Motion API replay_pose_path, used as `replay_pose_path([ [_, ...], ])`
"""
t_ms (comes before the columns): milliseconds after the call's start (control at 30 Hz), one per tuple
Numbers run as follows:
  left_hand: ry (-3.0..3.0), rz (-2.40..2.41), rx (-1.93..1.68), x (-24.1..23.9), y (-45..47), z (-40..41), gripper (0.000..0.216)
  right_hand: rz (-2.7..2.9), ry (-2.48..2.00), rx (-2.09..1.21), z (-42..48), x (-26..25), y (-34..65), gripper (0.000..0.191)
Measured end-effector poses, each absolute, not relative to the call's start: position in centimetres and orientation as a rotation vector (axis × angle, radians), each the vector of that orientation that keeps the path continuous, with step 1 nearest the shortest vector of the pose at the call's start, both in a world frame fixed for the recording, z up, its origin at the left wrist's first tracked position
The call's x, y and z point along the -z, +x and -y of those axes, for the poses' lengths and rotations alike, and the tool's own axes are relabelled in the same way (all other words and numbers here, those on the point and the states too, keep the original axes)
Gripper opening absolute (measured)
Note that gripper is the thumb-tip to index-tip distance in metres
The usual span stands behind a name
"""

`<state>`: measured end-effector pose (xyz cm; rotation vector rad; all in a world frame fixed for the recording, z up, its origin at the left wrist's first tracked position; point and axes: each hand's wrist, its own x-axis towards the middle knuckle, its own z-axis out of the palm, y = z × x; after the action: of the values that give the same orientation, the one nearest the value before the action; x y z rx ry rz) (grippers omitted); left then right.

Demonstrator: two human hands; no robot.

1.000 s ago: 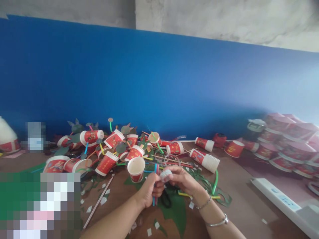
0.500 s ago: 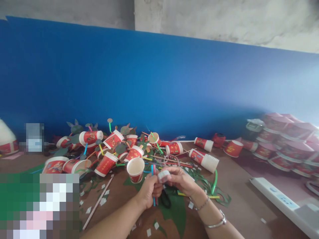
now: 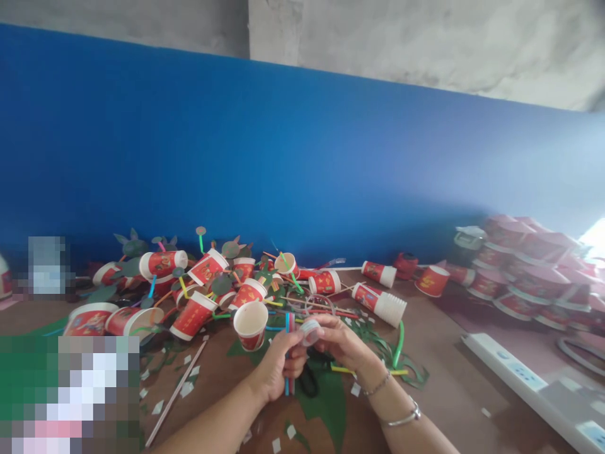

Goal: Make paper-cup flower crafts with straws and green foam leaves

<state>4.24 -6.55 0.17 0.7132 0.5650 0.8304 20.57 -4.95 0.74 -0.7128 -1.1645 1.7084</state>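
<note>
My left hand (image 3: 278,366) is closed around a blue straw and a pinkish one (image 3: 288,323), which stand upright in the fist. A small roll of clear tape (image 3: 311,333) is pinched in the fingers of my right hand (image 3: 343,343). The roll sits right against the left fingertips, and its tape end cannot be made out. Just behind the left hand stands a red and white paper cup (image 3: 251,325), its mouth tilted toward me. Below both hands lie a green paper sheet (image 3: 326,403) and a black loop (image 3: 309,382), partly hidden.
Red paper cups (image 3: 193,315) with straws and paper pieces are heaped at back left. A nested cup stack (image 3: 378,304) lies right of centre. White scraps (image 3: 187,389) and a long straw (image 3: 177,391) lie at left. A power strip (image 3: 508,366) and piled cups (image 3: 524,265) occupy the right.
The view has swung slightly right, so the table items appear shifted left. Both hands keep their hold on the straws and the tape roll, which has turned a little.
</note>
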Motion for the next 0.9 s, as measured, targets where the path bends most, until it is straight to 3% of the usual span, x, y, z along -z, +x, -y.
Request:
replay_pose_path([
  [500, 0.696, -0.624, -0.82, 0.34, 4.47, 6.27, 0.015, 1.374, -0.723, -1.674, 5.09, -0.93, 20.53, 0.022],
  [900, 0.661, -0.541, -0.783, -0.07, 4.19, 6.68, 0.033, 1.176, -0.687, -1.737, 4.72, -0.06, 20.72, 0.025],
])
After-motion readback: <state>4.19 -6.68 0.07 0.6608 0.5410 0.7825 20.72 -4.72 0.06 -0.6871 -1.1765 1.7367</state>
